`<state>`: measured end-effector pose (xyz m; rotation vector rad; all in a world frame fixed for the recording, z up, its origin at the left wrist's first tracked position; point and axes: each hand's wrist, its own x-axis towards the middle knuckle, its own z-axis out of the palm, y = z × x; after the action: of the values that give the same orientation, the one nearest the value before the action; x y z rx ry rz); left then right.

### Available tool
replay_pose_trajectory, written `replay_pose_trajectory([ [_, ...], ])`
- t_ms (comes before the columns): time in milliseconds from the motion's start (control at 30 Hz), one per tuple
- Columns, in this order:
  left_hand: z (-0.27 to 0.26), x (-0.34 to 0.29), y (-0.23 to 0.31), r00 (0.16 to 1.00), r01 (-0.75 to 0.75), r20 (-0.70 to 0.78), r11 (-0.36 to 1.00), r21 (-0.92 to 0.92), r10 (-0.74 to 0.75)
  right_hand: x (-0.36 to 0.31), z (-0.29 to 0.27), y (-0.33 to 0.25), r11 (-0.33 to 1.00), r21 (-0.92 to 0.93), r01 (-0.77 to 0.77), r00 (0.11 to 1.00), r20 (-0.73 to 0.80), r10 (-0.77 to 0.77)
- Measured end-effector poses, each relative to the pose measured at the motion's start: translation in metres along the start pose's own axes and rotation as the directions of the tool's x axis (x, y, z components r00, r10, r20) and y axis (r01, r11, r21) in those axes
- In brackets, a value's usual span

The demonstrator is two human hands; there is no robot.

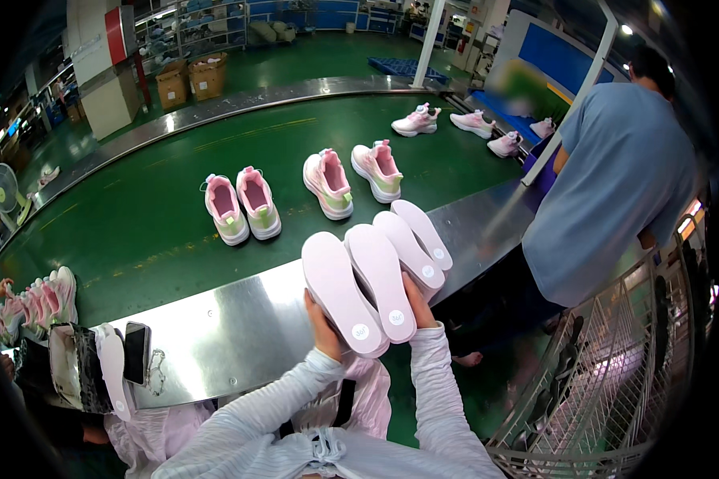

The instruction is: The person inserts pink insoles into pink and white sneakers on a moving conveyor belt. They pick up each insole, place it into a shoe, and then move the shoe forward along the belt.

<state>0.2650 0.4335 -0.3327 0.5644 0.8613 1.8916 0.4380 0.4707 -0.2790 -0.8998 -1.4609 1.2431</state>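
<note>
My left hand point(323, 326) grips the left side of a bunch of pale pink insoles point(335, 287), each with a round white sticker at the heel. The right hand point(418, 302) closes around the bunch from the other side, its fingers partly hidden beneath. Two insoles lie side by side on top, with more underneath and others fanned out to the right point(407, 243). Just beyond, on a green conveyor belt point(152, 231), stand pink and white sneakers: a close pair point(258, 206) to the left, and two point(327, 184) set slightly apart nearer the middle.
Along the belt's near side runs a metal ledge point(216, 327), bearing a phone point(137, 351), a loose insole point(115, 371) and a black container point(70, 363). More sneakers point(415, 120) sit far right; others cluster at left near another person's hand. A person in blue point(623, 176) stands right, beside a wire rack point(591, 391).
</note>
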Motion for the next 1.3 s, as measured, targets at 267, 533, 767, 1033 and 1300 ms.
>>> replay_pose_trajectory([
  [267, 0.01, 0.119, 0.071, 0.829, -0.425, 0.547, 0.771, 0.474, 0.12, -0.053, 0.056, -0.004, 0.954, -0.105, 0.282, 0.754, -0.591, -0.288],
  [533, 0.025, 0.102, 0.053, 0.922, -0.287, 0.35, 0.901, 0.324, 0.167, -0.036, 0.039, -0.038, 0.944, -0.252, 0.212, 0.672, -0.663, -0.328],
  [767, -0.074, 0.181, 0.115, 0.746, -0.573, 0.458, 0.115, 0.812, 0.484, -0.019, 0.053, -0.126, 0.413, -0.901, 0.136, 0.975, 0.048, -0.216],
  [1033, -0.115, 0.234, 0.159, 0.911, -0.389, 0.38, 0.035, 0.92, 0.16, 0.026, 0.073, -0.141, 0.157, -0.972, 0.175, 0.95, 0.209, 0.233],
  [1300, -0.115, 0.17, 0.166, 0.813, -0.548, 0.414, 0.295, 0.783, 0.409, 0.057, 0.093, -0.184, 0.368, -0.894, 0.254, 0.965, 0.261, -0.033],
])
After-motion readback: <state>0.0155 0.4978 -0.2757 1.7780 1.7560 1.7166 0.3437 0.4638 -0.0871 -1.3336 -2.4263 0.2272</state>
